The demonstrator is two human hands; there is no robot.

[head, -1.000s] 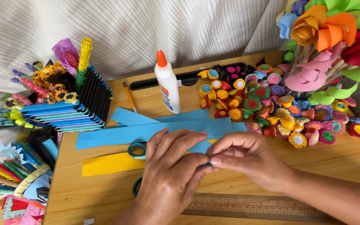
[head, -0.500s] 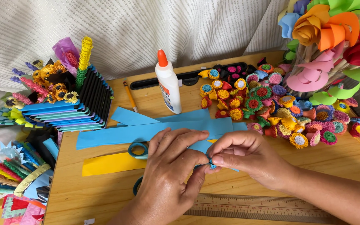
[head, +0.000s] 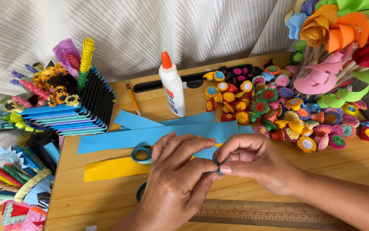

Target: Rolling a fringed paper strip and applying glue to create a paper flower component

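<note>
Blue paper strips [head: 158, 133], yellow strip [head: 111, 168], white glue bottle [head: 173, 87] with orange cap, multicoloured quilled flowers [head: 287, 111], tan wooden counter [head: 90, 201], white ribbed cloth [head: 150, 34], teal-handled scissors [head: 141, 155].

One package: white glue bottle [head: 172, 87], orange cone cap, upright at bench [head: 107, 192] rear centre. Its label partly blue, turned sideways. No signs, screens.

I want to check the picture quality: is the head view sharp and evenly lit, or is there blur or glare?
Head view: soft even daylight, no glare; hands and glue bottle sharp; the tiny blue piece between the fingertips is mostly hidden; slight wide-angle bend at the ruler.
</note>
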